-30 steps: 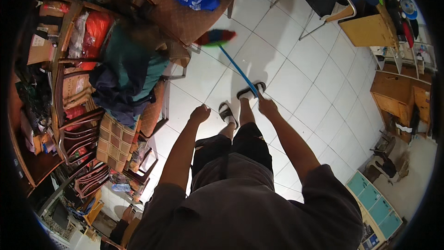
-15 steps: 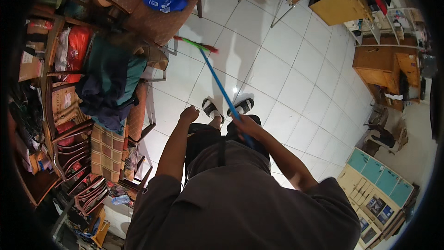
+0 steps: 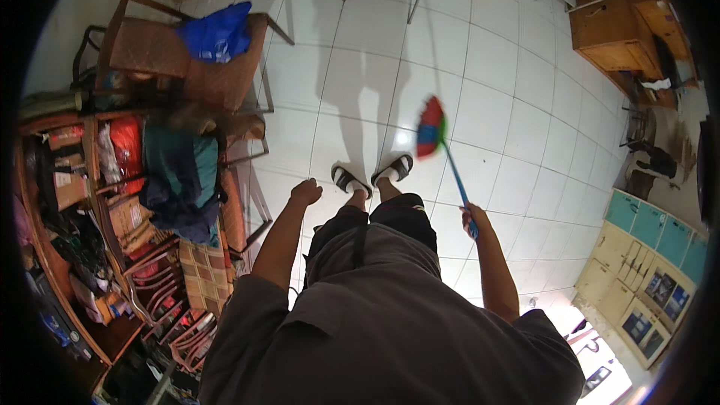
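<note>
The broom (image 3: 455, 173) has swung over: half a second ago its brush end (image 3: 430, 130) was in front of us on the left, near the chair (image 3: 227, 79), and now it is on our right side, a bit ahead of our right sandal (image 3: 398, 168). Our right hand (image 3: 475, 220) has gone out to the right too, away from our legs. That hand is wrapped around the blue stick, close to its top end, and a little bit of stick pokes out behind it. Our left hand (image 3: 307, 192) is out on the other side, with its fingers curled in, and we see nothing in it. Our two hands are well apart. The broom is all on the right hand's side, so the right hand is much nearer to it. The stick runs away from the right hand, forward and a little to the left, and the brush sits at the far end, over the white tile floor (image 3: 491, 114). The brush is red, blue and green, and it looks blurry, so we cannot tell if it touches the tiles. The chair holds a blue bag (image 3: 217, 33), well apart from the broom.
</note>
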Motion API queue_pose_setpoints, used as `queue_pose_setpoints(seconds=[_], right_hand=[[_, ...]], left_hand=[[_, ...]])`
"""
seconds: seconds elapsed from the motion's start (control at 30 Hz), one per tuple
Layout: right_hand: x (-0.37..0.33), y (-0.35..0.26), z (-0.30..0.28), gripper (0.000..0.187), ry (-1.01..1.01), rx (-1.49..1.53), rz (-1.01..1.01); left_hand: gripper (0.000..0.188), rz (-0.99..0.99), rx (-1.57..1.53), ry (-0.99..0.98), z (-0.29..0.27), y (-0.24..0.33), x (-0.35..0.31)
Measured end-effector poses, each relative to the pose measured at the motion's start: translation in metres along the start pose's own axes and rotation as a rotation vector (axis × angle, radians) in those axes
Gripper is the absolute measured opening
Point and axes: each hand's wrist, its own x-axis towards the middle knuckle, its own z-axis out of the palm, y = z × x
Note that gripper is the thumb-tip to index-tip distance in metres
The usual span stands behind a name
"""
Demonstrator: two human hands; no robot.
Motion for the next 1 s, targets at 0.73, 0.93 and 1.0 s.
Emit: queue_pose_setpoints(seconds=[0.73,0.93,1.0], right_hand=[[0.174,-0.186,0.325,0.024,-0.380,-0.323,-0.145],[0.116,-0.206,0.211,0.020,0.063,-0.126,-0.093],[0.100,-0.209,0.190,0.014,0.266,-0.172,-0.207]], left_hand=[[0.037,0.373,0.122,0.145,-0.190,0.123,0.088],[0.043,0.132,0.041,0.005,-0.239,0.010,0.128],[0.044,0.109,0.073,-0.041,-0.250,-0.010,0.145]])
